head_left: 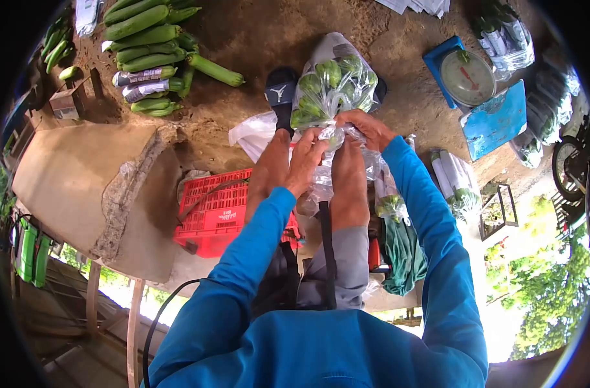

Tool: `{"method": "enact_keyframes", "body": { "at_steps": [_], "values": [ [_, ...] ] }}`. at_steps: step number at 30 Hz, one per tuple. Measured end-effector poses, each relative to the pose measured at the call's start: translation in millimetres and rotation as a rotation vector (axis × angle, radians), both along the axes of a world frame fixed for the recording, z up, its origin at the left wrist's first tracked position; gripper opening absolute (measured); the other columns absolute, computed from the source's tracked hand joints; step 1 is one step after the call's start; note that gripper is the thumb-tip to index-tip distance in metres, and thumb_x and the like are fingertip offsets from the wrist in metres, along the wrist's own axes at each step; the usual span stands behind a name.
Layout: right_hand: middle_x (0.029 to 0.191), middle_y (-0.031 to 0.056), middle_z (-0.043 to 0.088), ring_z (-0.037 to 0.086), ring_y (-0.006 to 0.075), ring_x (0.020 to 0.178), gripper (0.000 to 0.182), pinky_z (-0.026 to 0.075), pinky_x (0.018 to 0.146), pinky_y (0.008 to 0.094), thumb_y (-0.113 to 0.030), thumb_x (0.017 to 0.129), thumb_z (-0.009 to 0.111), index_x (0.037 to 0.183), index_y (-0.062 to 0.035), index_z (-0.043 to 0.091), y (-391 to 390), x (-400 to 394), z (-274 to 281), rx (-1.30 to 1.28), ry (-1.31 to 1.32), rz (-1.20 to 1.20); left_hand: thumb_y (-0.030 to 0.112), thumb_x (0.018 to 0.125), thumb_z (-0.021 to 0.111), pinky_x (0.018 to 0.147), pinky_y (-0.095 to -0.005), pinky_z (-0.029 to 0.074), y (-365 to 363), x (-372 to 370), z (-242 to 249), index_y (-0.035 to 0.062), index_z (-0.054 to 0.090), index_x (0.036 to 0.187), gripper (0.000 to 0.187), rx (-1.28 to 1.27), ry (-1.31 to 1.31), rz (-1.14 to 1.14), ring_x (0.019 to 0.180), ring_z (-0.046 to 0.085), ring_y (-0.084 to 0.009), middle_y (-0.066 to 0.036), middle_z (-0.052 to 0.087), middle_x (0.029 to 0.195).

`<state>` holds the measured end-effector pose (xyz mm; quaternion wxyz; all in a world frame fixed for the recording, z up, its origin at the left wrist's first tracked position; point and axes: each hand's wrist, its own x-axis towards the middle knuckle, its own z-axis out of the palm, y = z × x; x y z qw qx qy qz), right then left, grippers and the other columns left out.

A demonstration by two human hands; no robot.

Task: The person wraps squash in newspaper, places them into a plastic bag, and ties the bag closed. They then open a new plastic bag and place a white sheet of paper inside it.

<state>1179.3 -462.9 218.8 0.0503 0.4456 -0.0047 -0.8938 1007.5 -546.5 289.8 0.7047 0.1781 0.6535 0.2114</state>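
A clear plastic bag full of green gourds, with some paper showing inside, rests on the ground between my feet. Its neck is gathered and twisted, and loose plastic trails down toward my legs. My left hand is closed on the gathered plastic from the left side. On the right, my right hand pinches the bag's neck just below the gourds. Exact fingertip contact is partly hidden by the crumpled plastic. A dark sandal with a white logo shows on my left foot, beside the bag.
Long green gourds are piled at upper left, some paper-wrapped. A red plastic crate stands left of my legs. At right are a blue dial scale, a blue board and packed bags of gourds. A stone slab lies left.
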Motion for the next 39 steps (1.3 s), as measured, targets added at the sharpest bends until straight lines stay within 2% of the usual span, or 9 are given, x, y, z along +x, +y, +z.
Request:
{"method": "enact_keyframes", "body": {
  "at_steps": [7,14,20,22,29,32,35,37,39],
  "values": [
    [0.097,0.0032,0.060,0.054,0.0110,0.090,0.025,0.043,0.082,0.0264,-0.024,0.079,0.062,0.098,-0.0070,0.062,-15,5,-6,0.214,-0.023,0.013,0.018,0.084,0.051,0.047,-0.0223,0.030,2,10,-9,0.0060,0.056,0.098,0.019,-0.067,0.149,0.170,0.055,0.036,-0.0039,0.004,0.043,0.066],
    [0.099,0.0044,0.059,0.052,0.0117,0.094,0.031,0.040,0.085,0.0251,-0.017,0.084,0.049,0.108,0.0003,0.060,-19,10,20,0.618,0.046,0.060,0.013,0.079,0.052,0.039,-0.0186,0.024,17,2,-8,0.0120,0.054,0.088,0.009,-0.462,-0.336,0.741,0.045,0.032,-0.0054,0.002,0.044,0.063],
    [0.092,0.0010,0.058,0.052,0.0073,0.081,0.028,0.043,0.070,0.0234,-0.009,0.084,0.052,0.110,-0.0005,0.055,-45,5,36,0.432,-0.339,-0.229,0.013,0.075,0.054,0.047,-0.0250,0.034,3,7,-22,0.0127,0.053,0.087,0.012,-0.464,-0.421,0.922,0.052,0.039,-0.0090,0.000,0.050,0.069],
    [0.088,0.0012,0.059,0.054,0.0090,0.077,0.019,0.045,0.072,0.0256,-0.008,0.083,0.056,0.102,-0.0046,0.057,-49,-2,37,0.345,-0.472,-0.512,0.014,0.075,0.052,0.062,-0.0318,0.040,-3,5,-25,0.0127,0.051,0.091,0.016,-0.411,-0.512,0.929,0.069,0.051,-0.0157,-0.002,0.055,0.079],
    [0.078,0.0042,0.055,0.054,0.0157,0.069,0.012,0.045,0.067,0.0320,-0.007,0.081,0.053,0.093,-0.0098,0.052,-45,-18,40,-0.095,-0.559,-0.961,0.012,0.074,0.050,0.075,-0.0366,0.042,-14,9,-23,0.0085,0.053,0.095,0.021,-0.441,-0.606,1.088,0.079,0.053,-0.0204,-0.005,0.057,0.088],
    [0.075,0.0038,0.053,0.052,0.0164,0.069,0.012,0.045,0.067,0.0341,-0.008,0.080,0.053,0.091,-0.0107,0.049,-39,-20,52,-0.298,-0.366,-1.112,0.014,0.075,0.051,0.078,-0.0365,0.042,-17,2,-7,0.0073,0.056,0.097,0.024,-0.397,-0.552,0.977,0.084,0.053,-0.0212,-0.005,0.058,0.091],
    [0.074,0.0025,0.052,0.051,0.0157,0.067,0.012,0.045,0.066,0.0349,-0.009,0.081,0.052,0.092,-0.0113,0.047,-30,-19,80,-0.302,-0.464,-0.957,0.016,0.074,0.053,0.080,-0.0322,0.039,-1,-11,21,0.0058,0.056,0.095,0.023,-0.272,-0.158,0.611,0.088,0.051,-0.0188,-0.006,0.057,0.099],
    [0.073,0.0004,0.050,0.049,0.0149,0.066,0.012,0.043,0.064,0.0336,-0.009,0.081,0.050,0.092,-0.0115,0.046,-23,-14,90,-0.252,-0.365,-0.851,0.019,0.072,0.054,0.073,-0.0260,0.038,24,-26,39,0.0041,0.053,0.086,0.021,0.199,0.063,-0.099,0.083,0.049,-0.0152,-0.008,0.054,0.104],
    [0.077,0.0015,0.051,0.050,0.0140,0.069,0.010,0.043,0.062,0.0309,-0.009,0.081,0.052,0.090,-0.0105,0.048,-18,-9,100,-0.184,-0.273,-0.801,0.020,0.070,0.053,0.068,-0.0246,0.037,33,-29,43,0.0036,0.050,0.082,0.020,0.220,-0.024,-0.076,0.079,0.047,-0.0143,-0.008,0.052,0.105]
  ]
}}
